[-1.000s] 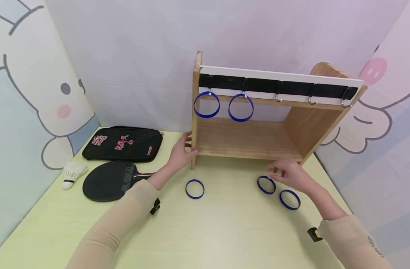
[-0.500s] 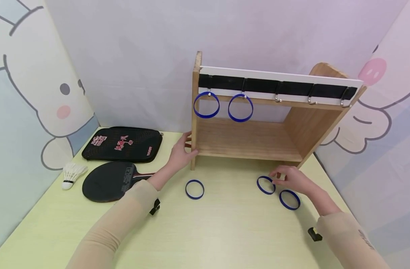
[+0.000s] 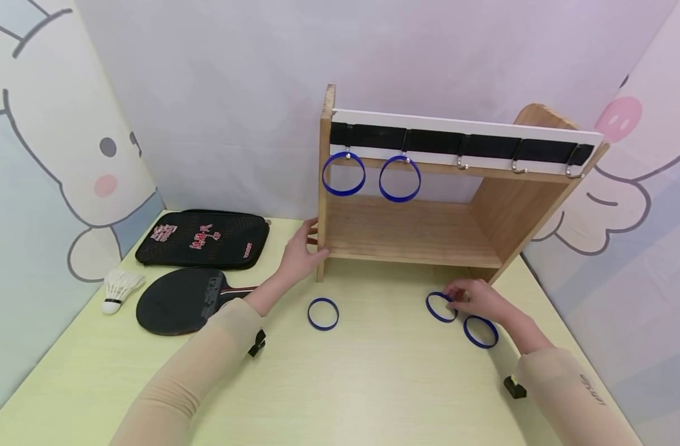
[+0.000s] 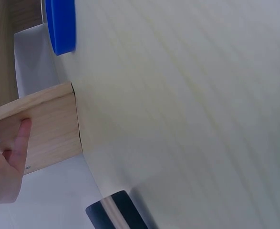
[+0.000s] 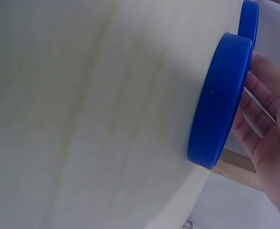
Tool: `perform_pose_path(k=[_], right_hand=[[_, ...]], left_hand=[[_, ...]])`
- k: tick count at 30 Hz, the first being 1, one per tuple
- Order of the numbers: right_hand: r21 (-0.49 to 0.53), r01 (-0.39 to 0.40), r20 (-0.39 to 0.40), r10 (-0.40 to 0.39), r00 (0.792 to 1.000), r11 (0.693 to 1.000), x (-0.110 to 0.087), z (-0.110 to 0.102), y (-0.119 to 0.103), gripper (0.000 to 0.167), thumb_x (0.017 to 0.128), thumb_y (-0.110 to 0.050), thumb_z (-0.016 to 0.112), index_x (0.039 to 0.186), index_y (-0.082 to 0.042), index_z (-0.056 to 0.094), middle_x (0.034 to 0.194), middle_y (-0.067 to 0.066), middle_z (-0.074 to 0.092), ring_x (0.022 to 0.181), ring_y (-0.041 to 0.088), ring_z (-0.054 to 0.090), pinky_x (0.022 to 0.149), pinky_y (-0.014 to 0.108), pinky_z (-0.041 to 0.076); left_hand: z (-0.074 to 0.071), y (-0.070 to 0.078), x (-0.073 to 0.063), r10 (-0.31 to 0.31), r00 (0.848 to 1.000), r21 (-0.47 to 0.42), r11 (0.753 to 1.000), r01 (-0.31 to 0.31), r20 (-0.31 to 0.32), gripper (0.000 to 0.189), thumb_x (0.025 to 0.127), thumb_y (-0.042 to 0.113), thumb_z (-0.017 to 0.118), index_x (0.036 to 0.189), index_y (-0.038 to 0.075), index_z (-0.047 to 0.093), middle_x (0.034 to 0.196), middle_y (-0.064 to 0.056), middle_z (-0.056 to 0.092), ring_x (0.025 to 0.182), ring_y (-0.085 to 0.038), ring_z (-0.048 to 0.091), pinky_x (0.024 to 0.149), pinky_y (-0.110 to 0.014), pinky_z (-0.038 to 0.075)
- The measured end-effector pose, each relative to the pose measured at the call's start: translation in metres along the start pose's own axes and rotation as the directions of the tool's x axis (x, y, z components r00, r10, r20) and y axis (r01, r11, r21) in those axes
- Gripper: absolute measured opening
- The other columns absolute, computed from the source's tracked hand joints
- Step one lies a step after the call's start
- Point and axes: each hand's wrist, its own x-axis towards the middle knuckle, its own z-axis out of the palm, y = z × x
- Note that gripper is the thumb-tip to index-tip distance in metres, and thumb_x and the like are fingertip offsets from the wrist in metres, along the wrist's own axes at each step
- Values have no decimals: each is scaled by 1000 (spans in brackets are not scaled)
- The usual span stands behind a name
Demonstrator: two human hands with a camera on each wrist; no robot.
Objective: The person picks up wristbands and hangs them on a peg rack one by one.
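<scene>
My left hand rests against the outer face of the wooden shelf's left side panel, its thumb straight near the panel's front edge in the left wrist view. On the table's right, my right hand pinches the upper right rim of a blue ring. Its thumb reaches inside that ring in the head view. A second blue ring lies just below the hand and stands nearest in the right wrist view, partly covering the first. Another blue ring lies in front of the shelf's left end.
Two blue rings hang from the left hooks of the white-and-black rail; three hooks to the right hold nothing. On the left lie a black case, a table tennis bat and a shuttlecock.
My right hand has come down and slightly left onto the blue ring, thumb now inside its rim. The left hand, the rings and the shelf have stayed put.
</scene>
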Motion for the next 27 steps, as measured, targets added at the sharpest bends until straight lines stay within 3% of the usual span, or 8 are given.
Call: perform_pose_path(k=[9,27], right_hand=[[33,2,-7,-2,1000,999,1,-1,-6,19,80,-9,73,97,-11,66,81,-7,63,74,6,56,62,22,49],[20,65,-175,-60,983,998,2,-14,-27,16,79,-4,72,87,-17,68,82,-7,66,75,4,58,62,24,52]], left_hand=[[0,-1,0,-3,1000,10,1000,3,3,72,82,23,67,145,14,32,128,-13,53,102,-25,58,67,-33,56],[-1,0,1,-6,1000,3,1000,6,7,72,82,22,66,145,15,31,130,-13,52,104,-25,57,68,-33,56]])
